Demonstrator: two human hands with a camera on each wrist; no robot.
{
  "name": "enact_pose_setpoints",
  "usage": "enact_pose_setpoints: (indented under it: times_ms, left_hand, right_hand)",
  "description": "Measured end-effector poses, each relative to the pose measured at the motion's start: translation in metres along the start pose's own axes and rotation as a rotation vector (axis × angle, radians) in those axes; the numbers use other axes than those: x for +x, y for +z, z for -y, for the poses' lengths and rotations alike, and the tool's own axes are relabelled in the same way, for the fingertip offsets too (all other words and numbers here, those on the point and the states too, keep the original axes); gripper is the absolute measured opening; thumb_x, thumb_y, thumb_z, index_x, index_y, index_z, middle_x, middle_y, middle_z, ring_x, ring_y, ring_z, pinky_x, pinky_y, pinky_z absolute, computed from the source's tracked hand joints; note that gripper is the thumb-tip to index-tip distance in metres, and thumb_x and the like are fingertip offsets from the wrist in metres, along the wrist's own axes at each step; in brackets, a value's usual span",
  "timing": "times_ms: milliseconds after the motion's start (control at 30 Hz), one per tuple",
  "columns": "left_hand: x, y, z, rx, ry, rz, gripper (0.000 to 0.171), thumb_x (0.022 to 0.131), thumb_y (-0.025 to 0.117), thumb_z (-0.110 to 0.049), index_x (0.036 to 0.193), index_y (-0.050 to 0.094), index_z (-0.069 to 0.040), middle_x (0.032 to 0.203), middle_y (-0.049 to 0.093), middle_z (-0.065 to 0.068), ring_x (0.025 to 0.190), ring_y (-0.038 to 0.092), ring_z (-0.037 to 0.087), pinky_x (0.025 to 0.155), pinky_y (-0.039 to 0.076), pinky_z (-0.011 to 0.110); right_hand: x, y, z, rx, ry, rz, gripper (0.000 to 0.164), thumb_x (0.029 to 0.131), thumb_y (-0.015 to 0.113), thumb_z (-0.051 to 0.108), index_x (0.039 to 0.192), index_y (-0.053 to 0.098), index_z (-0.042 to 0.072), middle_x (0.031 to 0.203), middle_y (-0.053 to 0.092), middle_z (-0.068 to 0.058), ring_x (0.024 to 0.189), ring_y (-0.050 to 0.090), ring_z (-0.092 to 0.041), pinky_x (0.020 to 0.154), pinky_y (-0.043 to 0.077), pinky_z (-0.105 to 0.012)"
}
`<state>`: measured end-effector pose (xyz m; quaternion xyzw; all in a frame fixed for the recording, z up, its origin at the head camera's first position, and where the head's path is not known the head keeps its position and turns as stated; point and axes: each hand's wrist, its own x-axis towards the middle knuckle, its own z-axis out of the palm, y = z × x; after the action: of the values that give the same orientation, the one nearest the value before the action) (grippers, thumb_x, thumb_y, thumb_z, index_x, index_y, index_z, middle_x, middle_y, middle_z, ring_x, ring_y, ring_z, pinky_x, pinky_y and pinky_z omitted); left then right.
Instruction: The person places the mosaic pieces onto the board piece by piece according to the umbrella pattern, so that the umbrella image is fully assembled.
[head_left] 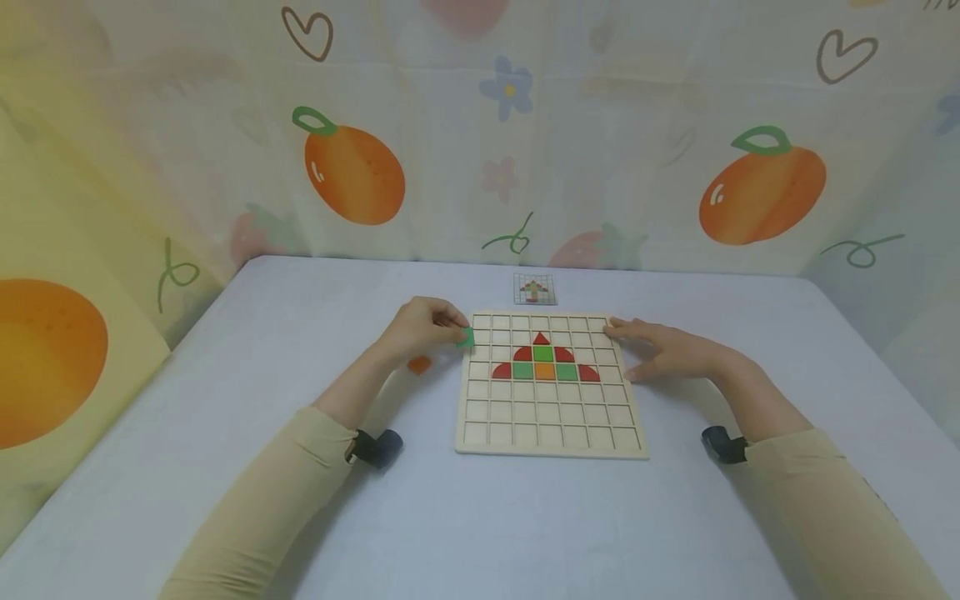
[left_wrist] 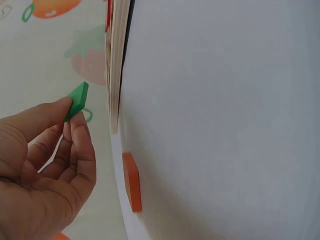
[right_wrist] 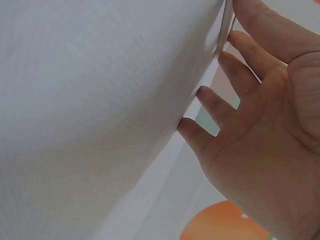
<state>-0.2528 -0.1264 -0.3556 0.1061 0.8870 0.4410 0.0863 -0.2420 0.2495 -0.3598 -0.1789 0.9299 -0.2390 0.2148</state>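
Observation:
My left hand (head_left: 424,327) pinches a small green tile (left_wrist: 77,102) between thumb and fingertips, at the left edge of a wooden grid board (head_left: 551,433). On the board, red, green and orange tiles make a stepped triangle, with a red triangle tile (head_left: 541,339) at its top and an orange square (head_left: 544,371) in its bottom row. My right hand (head_left: 671,348) rests at the board's right edge with its fingers spread, the fingertips touching the board's side and the tabletop in the right wrist view. An orange tile (left_wrist: 132,182) lies on the table below my left hand.
A small pattern card (head_left: 535,289) with a similar coloured design lies just behind the board. The white-covered table (head_left: 555,525) runs back to a fruit-patterned curtain (head_left: 585,150). Dark straps with cameras sit on both wrists.

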Motion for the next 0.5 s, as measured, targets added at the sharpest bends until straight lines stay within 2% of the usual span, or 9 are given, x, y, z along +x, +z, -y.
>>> enact_pose_setpoints:
  times_ms: [500]
  left_hand:
    - [-0.001,0.046,-0.034,-0.03,0.052,0.114,0.009,0.078,0.072,-0.018,0.087,0.07,-0.016,0.083,0.066,-0.002,0.079,0.056,0.014,0.072,0.044,0.026]
  right_hand:
    - [0.002,0.0,-0.003,-0.006,0.011,-0.004,0.078,0.077,0.07,0.039,0.144,0.033,0.023,0.154,0.015,0.0,0.141,-0.001,-0.035,0.103,0.007,-0.066]
